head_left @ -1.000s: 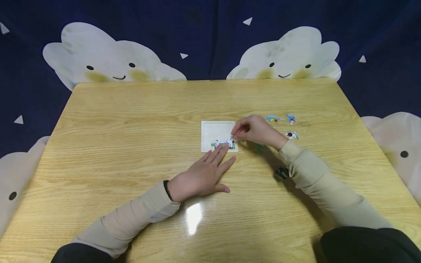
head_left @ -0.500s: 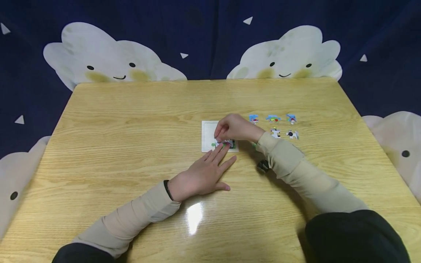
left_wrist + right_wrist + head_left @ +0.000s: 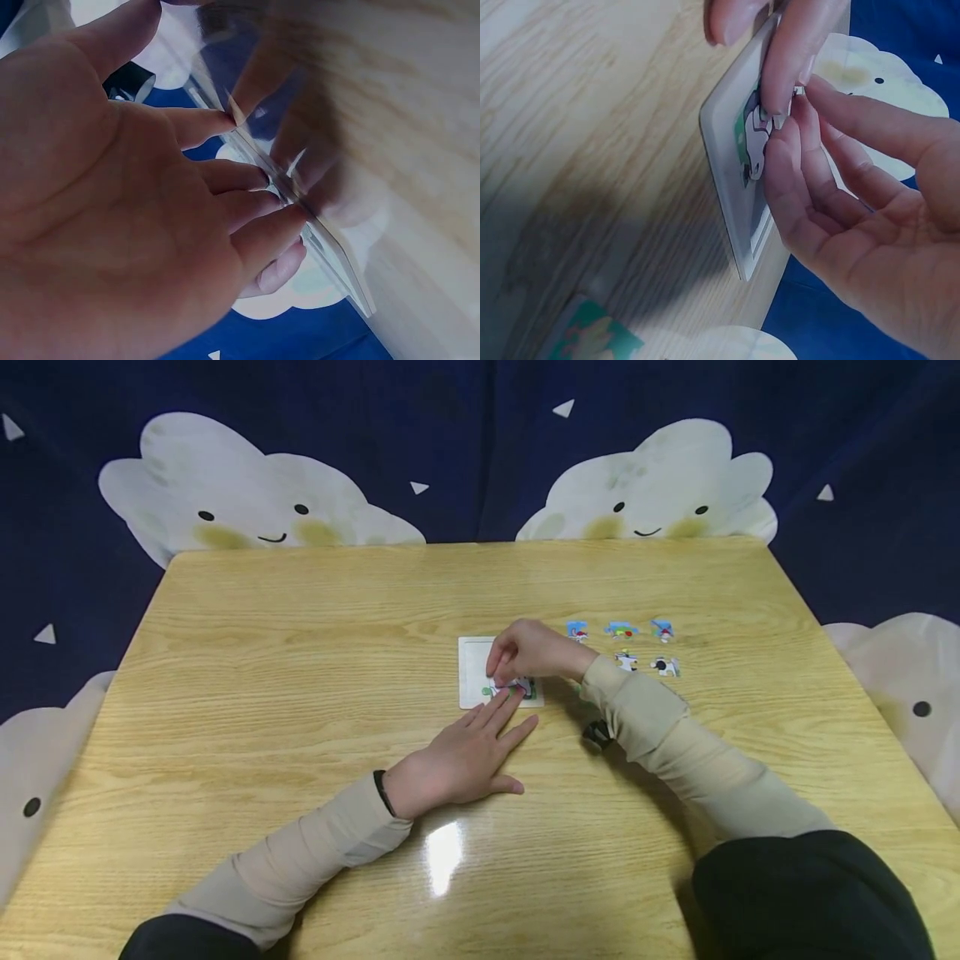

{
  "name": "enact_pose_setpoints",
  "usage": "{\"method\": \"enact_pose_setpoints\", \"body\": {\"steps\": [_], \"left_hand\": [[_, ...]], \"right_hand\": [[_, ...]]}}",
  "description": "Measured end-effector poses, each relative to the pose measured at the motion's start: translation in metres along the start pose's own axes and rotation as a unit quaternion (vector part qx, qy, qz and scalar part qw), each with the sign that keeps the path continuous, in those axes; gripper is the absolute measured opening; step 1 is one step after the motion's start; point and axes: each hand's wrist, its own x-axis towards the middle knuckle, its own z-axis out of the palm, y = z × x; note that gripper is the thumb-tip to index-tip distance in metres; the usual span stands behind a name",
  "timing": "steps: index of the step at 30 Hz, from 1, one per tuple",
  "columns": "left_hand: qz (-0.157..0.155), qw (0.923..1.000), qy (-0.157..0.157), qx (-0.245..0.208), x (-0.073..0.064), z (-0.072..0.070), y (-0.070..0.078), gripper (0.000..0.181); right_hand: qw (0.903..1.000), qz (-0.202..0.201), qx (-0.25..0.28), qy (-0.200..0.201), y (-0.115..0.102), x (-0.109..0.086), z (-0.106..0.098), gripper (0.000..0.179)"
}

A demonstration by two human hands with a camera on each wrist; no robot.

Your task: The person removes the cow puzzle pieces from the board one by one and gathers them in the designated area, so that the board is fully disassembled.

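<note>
A square white puzzle tray [image 3: 468,670] lies on the table, with fitted jigsaw pieces [image 3: 755,146] along its near side. My left hand [image 3: 467,764] is spread flat, its fingertips resting on those pieces and the tray's near edge. Over the tray, my right hand [image 3: 534,650] pinches a small white jigsaw piece [image 3: 781,120] between thumb and fingers. In the right wrist view that piece is low against the fitted ones, right by a left fingertip; the fingers hide most of it. Whether it sits in its place I cannot tell.
Right of the tray lie several loose pieces, among them a blue one [image 3: 576,628], a white one [image 3: 627,661] and a black-and-white one [image 3: 665,666]. A green piece [image 3: 596,334] is partly hidden beneath the right forearm. A dark cloud-print curtain [image 3: 465,443] hangs behind the table.
My right hand has moved left from the tray's right edge to over its middle, then barely shifted in the last half second. The left hand has stayed put.
</note>
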Motion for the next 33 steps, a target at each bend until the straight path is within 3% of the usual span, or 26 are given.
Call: {"method": "enact_pose_setpoints", "body": {"steps": [7, 14, 23, 27, 33], "left_hand": [[-0.004, 1.0000, -0.003, 0.003, 0.000, 0.000, 0.001, 0.081], [-0.005, 0.9999, -0.009, 0.010, 0.000, 0.000, 0.002, 0.081], [-0.010, 0.9998, -0.018, 0.004, 0.000, -0.001, 0.002, 0.082], [-0.008, 0.9998, -0.017, 0.000, 0.000, -0.002, 0.002, 0.082], [-0.014, 0.9996, -0.023, -0.005, 0.000, -0.002, 0.002, 0.082]], "right_hand": [[0.9997, 0.012, 0.022, -0.007, 0.001, 0.001, -0.001, 0.012], [0.9994, -0.004, 0.032, -0.013, 0.006, 0.002, -0.002, 0.013], [0.9976, -0.016, 0.061, 0.028, 0.004, 0.001, -0.011, 0.012], [0.9968, -0.007, 0.067, 0.043, 0.006, -0.006, -0.019, 0.012], [0.9957, 0.013, 0.077, 0.049, 0.025, -0.024, -0.031, 0.013]]}}
